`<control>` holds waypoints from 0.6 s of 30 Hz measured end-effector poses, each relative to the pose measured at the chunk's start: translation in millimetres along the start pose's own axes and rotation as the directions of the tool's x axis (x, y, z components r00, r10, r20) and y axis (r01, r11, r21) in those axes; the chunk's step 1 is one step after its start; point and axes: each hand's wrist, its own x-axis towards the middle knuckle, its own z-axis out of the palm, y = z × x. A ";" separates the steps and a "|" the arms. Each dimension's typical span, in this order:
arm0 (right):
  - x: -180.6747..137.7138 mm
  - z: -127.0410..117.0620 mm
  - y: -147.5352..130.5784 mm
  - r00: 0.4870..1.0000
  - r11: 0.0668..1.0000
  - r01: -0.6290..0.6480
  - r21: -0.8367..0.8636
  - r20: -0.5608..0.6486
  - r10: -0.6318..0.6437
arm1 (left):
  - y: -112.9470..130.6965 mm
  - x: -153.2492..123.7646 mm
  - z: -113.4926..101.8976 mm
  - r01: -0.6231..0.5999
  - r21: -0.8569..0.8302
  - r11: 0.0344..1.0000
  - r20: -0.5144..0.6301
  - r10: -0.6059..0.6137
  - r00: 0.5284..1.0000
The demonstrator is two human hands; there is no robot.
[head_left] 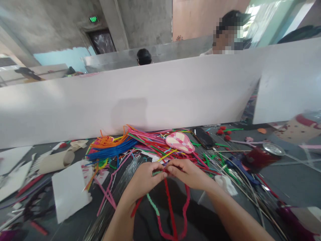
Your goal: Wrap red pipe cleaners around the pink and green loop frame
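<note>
My left hand point(146, 175) and my right hand point(189, 172) meet above the dark table, thumbs and forefingers pinched together. Between the fingertips they grip fuzzy pipe cleaners; the exact joint is hidden by the fingers. A straight red pipe cleaner point(169, 201) hangs down from the pinch. Around it curves a wavy loop point(185, 211), crimson with a mint-green stretch on the left side. Just beyond the hands lies a pink, flower-patterned oval piece point(180, 142) on a heap of loose pipe cleaners point(150, 140).
A blue bundle of pipe cleaners point(112, 149), a cardboard tube point(57, 160) and white card point(70, 190) lie left. Thin wires point(122, 180) run beside my left forearm. On the right are a phone point(203, 137), a red can point(263, 155) and blue-handled pliers point(242, 170). A white partition point(163, 93) stands behind.
</note>
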 end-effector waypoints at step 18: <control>-4.2 -13.2 2.6 0.989 0.968 -0.125 0.217 0.110 0.103 | -0.5 -2.3 -8.4 0.006 -0.036 0.999 0.064 -0.003 0.998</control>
